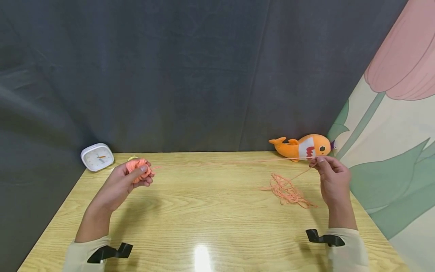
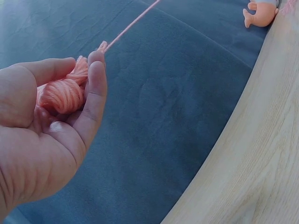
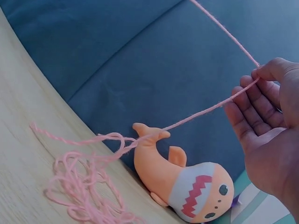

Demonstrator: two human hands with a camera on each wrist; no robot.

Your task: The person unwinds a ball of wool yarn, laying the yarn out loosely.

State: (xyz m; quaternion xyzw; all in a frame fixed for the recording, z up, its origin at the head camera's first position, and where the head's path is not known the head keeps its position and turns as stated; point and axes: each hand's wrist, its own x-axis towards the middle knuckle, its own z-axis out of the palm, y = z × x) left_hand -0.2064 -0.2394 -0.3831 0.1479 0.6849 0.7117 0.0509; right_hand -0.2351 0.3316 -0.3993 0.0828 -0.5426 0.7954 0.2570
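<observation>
My left hand (image 1: 117, 189) grips a small wound ball of coral yarn (image 2: 63, 95), thumb on one side and fingers curled round the other. From the ball a single strand of yarn (image 3: 226, 35) runs taut across to my right hand (image 1: 334, 181), which pinches it between thumb and forefinger. Beyond that pinch the strand slants down to a loose tangle of yarn (image 1: 289, 192) lying on the table under and left of the right hand. One loose yarn end (image 3: 35, 128) sticks out from the tangle. Both hands are raised above the wooden table (image 1: 204, 211).
An orange plush shark (image 1: 289, 149) lies at the back right edge, just behind the right hand. A white clock (image 1: 97, 157) stands at the back left corner. A dark curtain (image 1: 170, 75) hangs behind the table, and a tulip-patterned cloth (image 1: 401, 151) hangs at the right.
</observation>
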